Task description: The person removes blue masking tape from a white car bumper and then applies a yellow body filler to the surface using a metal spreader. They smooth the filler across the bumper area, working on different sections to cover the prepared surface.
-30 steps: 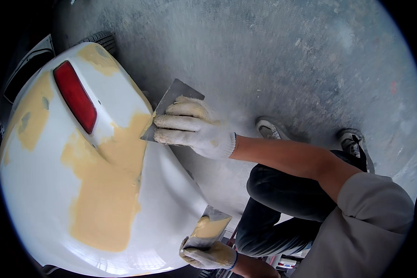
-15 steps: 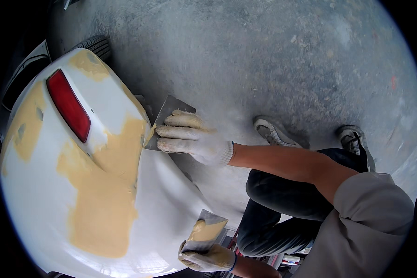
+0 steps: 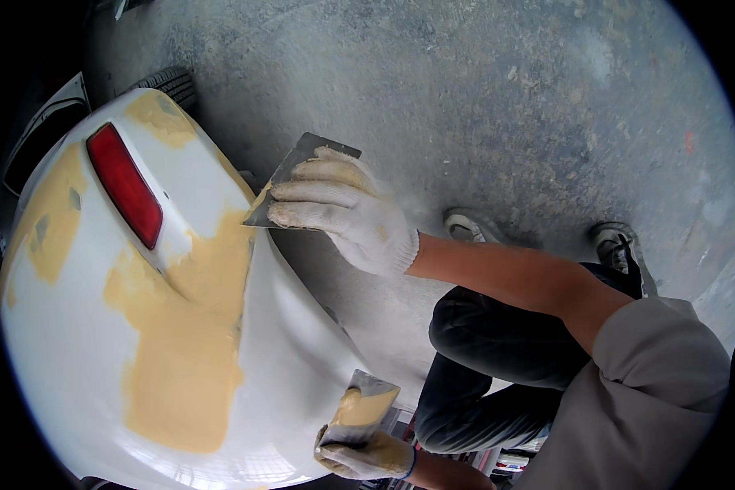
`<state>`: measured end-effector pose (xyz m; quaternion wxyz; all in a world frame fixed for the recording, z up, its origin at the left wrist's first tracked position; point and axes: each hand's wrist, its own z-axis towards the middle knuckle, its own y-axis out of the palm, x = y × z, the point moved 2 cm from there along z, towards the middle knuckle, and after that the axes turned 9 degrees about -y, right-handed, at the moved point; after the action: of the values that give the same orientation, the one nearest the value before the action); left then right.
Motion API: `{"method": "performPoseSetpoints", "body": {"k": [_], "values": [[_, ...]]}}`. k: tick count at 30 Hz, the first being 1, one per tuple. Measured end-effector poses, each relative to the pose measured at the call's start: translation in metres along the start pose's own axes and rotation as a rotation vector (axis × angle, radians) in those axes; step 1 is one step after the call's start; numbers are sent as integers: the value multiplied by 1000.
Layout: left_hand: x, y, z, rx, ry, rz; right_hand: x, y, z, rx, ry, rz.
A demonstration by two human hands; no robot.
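Note:
My right hand point(image 3: 347, 208), in a white knit work glove stained with putty, grips a flat grey putty spreader point(image 3: 306, 151). Yellow filler coats the spreader's edge, which is at the rim of a white car bumper point(image 3: 294, 318); whether it touches is hard to tell. Lower down, my left hand point(image 3: 376, 457), gloved too, is closed around a second spreader point(image 3: 359, 408) carrying a lump of yellow putty. Broad patches of yellow filler point(image 3: 188, 359) cover the bumper around a red reflector lens point(image 3: 125, 184).
A tyre point(image 3: 170, 84) lies beyond the bumper's far end. Grey concrete floor point(image 3: 465, 106) stretches to the right. My bent knees point(image 3: 482, 335) and a shoe point(image 3: 616, 245) are close to the right arm. Assorted items point(image 3: 498, 461) sit beneath the left arm.
My right hand with its spreader has moved up along the bumper's rim. The left hand and its spreader have barely shifted.

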<state>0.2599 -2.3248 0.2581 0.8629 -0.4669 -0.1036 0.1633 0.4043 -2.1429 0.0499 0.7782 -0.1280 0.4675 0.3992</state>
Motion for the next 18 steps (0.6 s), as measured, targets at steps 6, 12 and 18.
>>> {"method": "performPoseSetpoints", "body": {"k": [6,12,18], "values": [[17,2,-1,2,158,164,1,9,-16,-8,-104,120],[6,4,-2,0,-9,-24,12,4,-6,31,-31,108],[19,0,-4,-12,-59,-104,0,-13,-11,-29,100,200]]}}
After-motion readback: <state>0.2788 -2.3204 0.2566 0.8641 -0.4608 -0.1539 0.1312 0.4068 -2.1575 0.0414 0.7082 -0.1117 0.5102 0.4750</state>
